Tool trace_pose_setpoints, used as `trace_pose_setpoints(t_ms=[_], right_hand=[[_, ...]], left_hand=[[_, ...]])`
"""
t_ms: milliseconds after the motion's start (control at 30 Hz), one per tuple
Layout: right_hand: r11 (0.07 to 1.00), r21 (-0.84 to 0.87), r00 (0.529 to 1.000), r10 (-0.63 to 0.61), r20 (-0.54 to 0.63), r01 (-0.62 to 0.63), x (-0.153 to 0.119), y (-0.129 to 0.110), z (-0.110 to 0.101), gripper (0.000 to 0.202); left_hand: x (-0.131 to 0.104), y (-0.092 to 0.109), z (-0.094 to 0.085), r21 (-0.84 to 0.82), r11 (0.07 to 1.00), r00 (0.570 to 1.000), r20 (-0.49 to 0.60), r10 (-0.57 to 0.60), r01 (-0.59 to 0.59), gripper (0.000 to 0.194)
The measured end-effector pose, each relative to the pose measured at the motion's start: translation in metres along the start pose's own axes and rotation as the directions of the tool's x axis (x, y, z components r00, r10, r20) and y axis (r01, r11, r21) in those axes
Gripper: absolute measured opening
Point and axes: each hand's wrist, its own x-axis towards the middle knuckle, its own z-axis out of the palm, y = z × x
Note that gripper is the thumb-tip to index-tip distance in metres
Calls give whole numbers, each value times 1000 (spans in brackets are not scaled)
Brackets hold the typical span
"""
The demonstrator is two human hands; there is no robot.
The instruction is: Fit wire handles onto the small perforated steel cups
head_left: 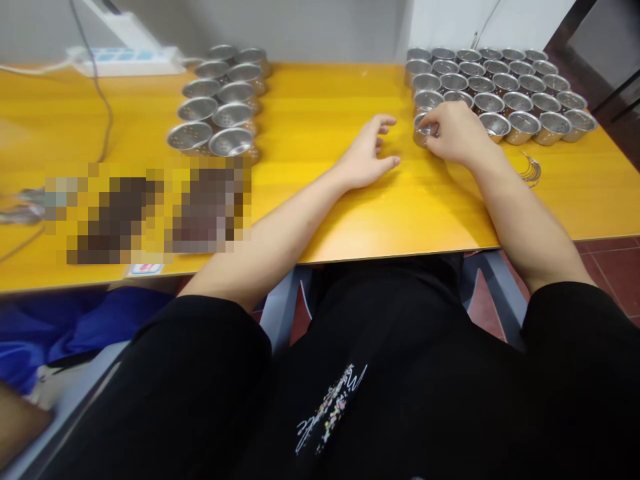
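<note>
1. the right hand (457,130) reaches to the round silver metal cup with small holes (421,137) at the near left corner of the right-hand group of cups (505,83); its thumb and fingers are at the rim, but whether they pinch it cannot be told.
2. the left hand (369,157) is empty over the yellow table (320,220), thumb and fingers apart, between that group and the left-hand group of cups (233,115), which stands in two columns.
3. thin curved silver metal pieces (533,171) lie beside the right forearm.
4. the black short-sleeved shirt (400,387) carries white script and a floral print; the words are unreadable.
5. a small white and blue sticker (146,269) at the table edge has a red mark, too blurred to read.
</note>
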Motion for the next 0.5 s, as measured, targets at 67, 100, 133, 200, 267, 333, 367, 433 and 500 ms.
trace_pose_setpoints(t_ms=[67, 100, 133, 200, 267, 333, 367, 433, 500], right_hand=[[998, -65, 999, -20, -43, 17, 0, 7, 1, 28], [996, -82, 999, -25, -48, 21, 0, 9, 2, 27], [995, -99, 998, -25, -51, 20, 0, 11, 2, 26], [991, -136, 998, -17, -60, 8, -1, 10, 2, 24], [989, -147, 997, -10, -71, -1, -2, 3, 2, 24], [995, -97, 998, -4, -65, -3, -3, -8, 1, 22], [999, -50, 999, 2, -45, -4, -4, -15, 1, 21], [998, 52, 1000, 15, 25, -17, -4, -27, 1, 19], [993, 115, 996, 22, 84, -32, -4, -37, 3, 21]], left_hand=[[0, 1, 1, -5, 1000, 1000, -3, -6, 6, 77], [0, 1, 1, -2, 1000, 1000, -3, -6, 6, 76], [1, 1, 1, 5, 1000, 1000, 0, -3, 3, 77], [1, 0, 0, 27, 1000, 1000, 12, 9, -10, 78], [0, 0, 0, 45, 999, 999, 27, 28, -29, 78], [-1, 2, -2, 51, 998, 998, 35, 44, -46, 76], [-1, 4, -2, 54, 997, 998, 35, 53, -55, 74], [-1, 6, -6, 78, 994, 997, 36, 74, -77, 68], [1, 6, -13, 125, 988, 996, 33, 88, -91, 58]])
